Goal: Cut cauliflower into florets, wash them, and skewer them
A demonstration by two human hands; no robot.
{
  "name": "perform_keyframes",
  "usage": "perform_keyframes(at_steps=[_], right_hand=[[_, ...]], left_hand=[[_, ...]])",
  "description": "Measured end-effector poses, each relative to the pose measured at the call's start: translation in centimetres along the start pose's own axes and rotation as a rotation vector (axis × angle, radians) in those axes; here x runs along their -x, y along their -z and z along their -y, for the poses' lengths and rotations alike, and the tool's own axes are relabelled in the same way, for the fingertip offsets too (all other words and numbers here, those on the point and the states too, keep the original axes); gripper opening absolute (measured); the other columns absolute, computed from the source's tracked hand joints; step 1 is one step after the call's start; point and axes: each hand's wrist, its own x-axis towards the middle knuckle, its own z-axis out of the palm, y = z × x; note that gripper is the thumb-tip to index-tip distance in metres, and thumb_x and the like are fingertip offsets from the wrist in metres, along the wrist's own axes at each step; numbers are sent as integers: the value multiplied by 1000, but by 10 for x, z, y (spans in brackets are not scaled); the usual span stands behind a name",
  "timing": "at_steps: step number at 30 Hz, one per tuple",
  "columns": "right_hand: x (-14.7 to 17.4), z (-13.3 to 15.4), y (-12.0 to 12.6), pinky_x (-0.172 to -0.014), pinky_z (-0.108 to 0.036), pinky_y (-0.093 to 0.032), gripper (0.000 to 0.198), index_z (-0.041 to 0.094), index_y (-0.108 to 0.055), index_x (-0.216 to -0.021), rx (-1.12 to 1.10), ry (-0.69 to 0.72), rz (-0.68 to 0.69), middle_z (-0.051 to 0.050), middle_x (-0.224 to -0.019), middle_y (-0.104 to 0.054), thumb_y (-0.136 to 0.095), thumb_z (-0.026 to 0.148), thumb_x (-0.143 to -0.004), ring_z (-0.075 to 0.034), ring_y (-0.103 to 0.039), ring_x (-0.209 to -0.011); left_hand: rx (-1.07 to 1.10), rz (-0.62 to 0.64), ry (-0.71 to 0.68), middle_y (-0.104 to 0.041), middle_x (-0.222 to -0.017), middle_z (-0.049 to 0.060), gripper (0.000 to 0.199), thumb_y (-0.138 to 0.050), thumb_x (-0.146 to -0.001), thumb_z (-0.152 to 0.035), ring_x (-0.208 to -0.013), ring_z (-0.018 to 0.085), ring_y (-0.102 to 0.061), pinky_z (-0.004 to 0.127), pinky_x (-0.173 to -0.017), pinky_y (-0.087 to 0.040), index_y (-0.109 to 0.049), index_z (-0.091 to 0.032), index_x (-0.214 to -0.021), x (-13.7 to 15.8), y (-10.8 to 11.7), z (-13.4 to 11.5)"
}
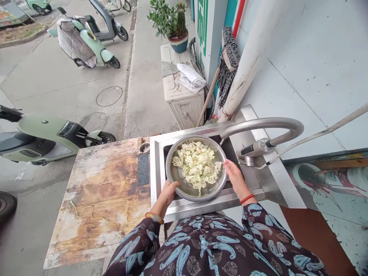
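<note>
A round metal basin point(184, 188) with a grey rim is held over the sink point(156, 168). Pale cauliflower florets point(198, 163) lie heaped in it, with some water around them at the bottom. My left hand point(167, 191) is closed on the rim at the near left, its thumb over the edge. At the right side, my right hand point(234, 174) grips the rim with its fingertips; its other fingers are partly hidden beneath. The curved faucet point(264, 122) stands to the right, its spout end close to the basin's far right edge.
Left of the sink is a worn wooden board point(97, 184) with a string point(89, 211), a dark whetstone-like block point(143, 170) and a small bowl point(144, 148). Beyond stand a white box unit point(178, 90) with folded cloth point(191, 76), a mop point(228, 57), a white pipe point(250, 57) and parked scooters point(51, 134).
</note>
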Motion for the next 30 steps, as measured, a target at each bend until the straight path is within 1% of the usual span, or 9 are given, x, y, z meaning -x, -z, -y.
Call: perform_keyframes(at_steps=[3, 5, 7, 10, 15, 17, 20, 26, 30], right_hand=[[-23, -5, -14, -110, -48, -39, 61, 23, -55, -136, 171, 160, 15, -12, -146, -52, -59, 52, -83, -29, -49, -132], [-36, -9, -26, -116, -49, -31, 65, 22, -48, -143, 332, 293, 46, -12, -153, -42, -54, 53, -87, -28, -39, -141], [-44, -15, -38, -120, -49, -25, 69, 21, -41, -149, 453, 366, 74, -13, -158, -34, -51, 54, -89, -27, -29, -147], [-44, -26, -55, -120, -50, -24, 76, 22, -33, -153, 538, 359, 88, -14, -163, -21, -52, 56, -88, -28, -20, -150], [-38, -35, -77, -119, -51, -22, 88, 23, -24, -156, 517, 284, 102, -15, -165, -8, -59, 59, -84, -31, -10, -152], [-38, -35, -83, -119, -52, -21, 92, 22, -25, -156, 499, 258, 120, -16, -165, -6, -62, 60, -81, -32, -8, -152], [-38, -34, -89, -119, -53, -21, 94, 25, -25, -156, 478, 249, 140, -15, -165, -5, -65, 60, -79, -32, -9, -152], [-29, -33, -102, -120, -50, -18, 97, 27, -24, -156, 465, 269, 153, -12, -166, -3, -68, 60, -76, -31, -7, -152], [-21, -31, -111, -120, -51, -19, 96, 27, -25, -156, 465, 252, 185, -12, -166, 0, -67, 60, -77, -33, -6, -152]], left_hand=[[-22, -4, -12, -58, -59, -2, 31, -60, -50, -16, -50, 12, -50, 22, -46, -36, -58, -14, -82, 4, -2, -3], [-39, -8, -13, -56, -57, -3, 30, -59, -50, -17, -49, 11, -49, 22, -46, -35, -57, -15, -80, 5, -3, -5], [-53, -14, -12, -54, -56, -4, 29, -59, -51, -18, -48, 10, -46, 21, -46, -34, -56, -15, -79, 8, -4, -7], [-67, -26, -9, -53, -56, -5, 31, -58, -51, -19, -49, 10, -46, 21, -47, -34, -55, -16, -81, 14, -7, -13], [-73, -44, -10, -56, -58, -4, 35, -57, -50, -18, -50, 12, -48, 23, -49, -38, -56, -16, -85, 25, -11, -21], [-75, -58, -18, -56, -59, -4, 34, -57, -50, -17, -50, 12, -48, 24, -48, -37, -56, -16, -84, 28, -12, -23], [-72, -74, -54, -57, -61, -2, 33, -56, -50, -17, -54, 13, -50, 24, -51, -39, -58, -16, -83, 34, -13, -22], [-105, -127, -197, -65, -77, 3, 35, -56, -53, -17, -68, 16, -56, 26, -60, -44, -61, -15, -88, 47, -10, -19], [-99, -159, -212, -66, -78, 3, 37, -57, -54, -17, -70, 17, -57, 26, -62, -45, -61, -15, -91, 55, -5, -19]])
